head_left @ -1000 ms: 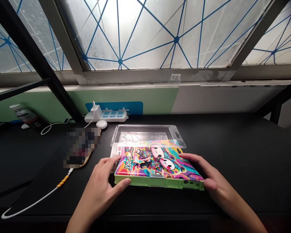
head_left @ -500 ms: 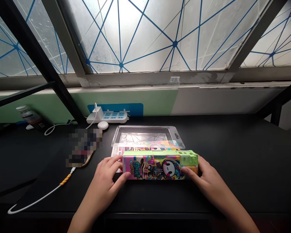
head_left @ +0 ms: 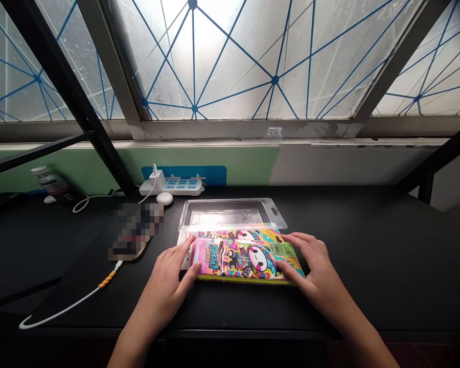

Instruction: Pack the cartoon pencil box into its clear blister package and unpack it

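A colourful cartoon pencil case (head_left: 233,259) with a lime-green edge and a green see-through section at its right end lies face up, or nearly so, in front of me. My left hand (head_left: 172,273) grips its left end, the thumb on the near side and the fingers on the far side. At the opposite end, my right hand (head_left: 310,260) holds it the same way. Partly covered by the case, a printed cardboard sheet (head_left: 266,234) with similar art shows just behind. The clear plastic blister shell (head_left: 230,204) rests beyond that.
A phone-like item (head_left: 136,232), blurred out, lies to the left with a white cable (head_left: 72,306) curving toward the front edge. Farther back are a power strip (head_left: 182,187), a white round object (head_left: 164,199) and a bottle (head_left: 49,181). Black metal bars slant at both sides.
The pencil case has tipped back from standing on its long side to lying face up. Both my hands have stayed at its ends. The view has shifted slightly.
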Demonstrator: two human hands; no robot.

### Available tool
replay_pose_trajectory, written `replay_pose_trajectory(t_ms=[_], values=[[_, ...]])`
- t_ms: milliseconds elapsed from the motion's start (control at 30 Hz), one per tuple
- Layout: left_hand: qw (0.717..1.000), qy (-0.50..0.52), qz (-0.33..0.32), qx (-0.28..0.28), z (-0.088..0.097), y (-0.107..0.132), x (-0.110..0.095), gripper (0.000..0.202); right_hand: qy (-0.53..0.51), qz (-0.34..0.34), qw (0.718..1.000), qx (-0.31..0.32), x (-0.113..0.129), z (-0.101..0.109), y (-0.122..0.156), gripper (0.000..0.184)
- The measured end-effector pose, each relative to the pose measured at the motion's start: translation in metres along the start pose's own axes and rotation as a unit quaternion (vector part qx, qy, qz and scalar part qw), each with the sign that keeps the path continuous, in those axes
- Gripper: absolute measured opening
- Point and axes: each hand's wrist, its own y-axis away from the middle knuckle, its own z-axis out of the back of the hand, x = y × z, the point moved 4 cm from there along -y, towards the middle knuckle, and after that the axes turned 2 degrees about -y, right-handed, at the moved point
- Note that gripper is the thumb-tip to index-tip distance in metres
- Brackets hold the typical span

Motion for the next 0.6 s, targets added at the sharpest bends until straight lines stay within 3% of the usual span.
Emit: replay_pose_trajectory(t_ms=[133,267,433,600], values=[[1.0,-0.001,-0.009,0.008,0.001,0.001,-0.001,0.055,0.043,0.068,0.996,0.029,0.016,-0.002,-0.005,0.027],[1.0,0.008,-0.013,0.009,0.0,0.003,-0.002,0.074,0.072,0.124,0.987,0.067,0.039,-0.012,-0.016,0.029],[0.999,0.027,-0.024,0.01,-0.002,0.003,-0.001,0.087,0.106,0.138,0.978,0.118,0.07,-0.042,-0.038,0.027],[0.998,0.035,-0.054,0.014,-0.001,0.004,-0.005,0.097,0.103,0.133,0.979,0.113,0.081,-0.064,-0.054,0.023]])
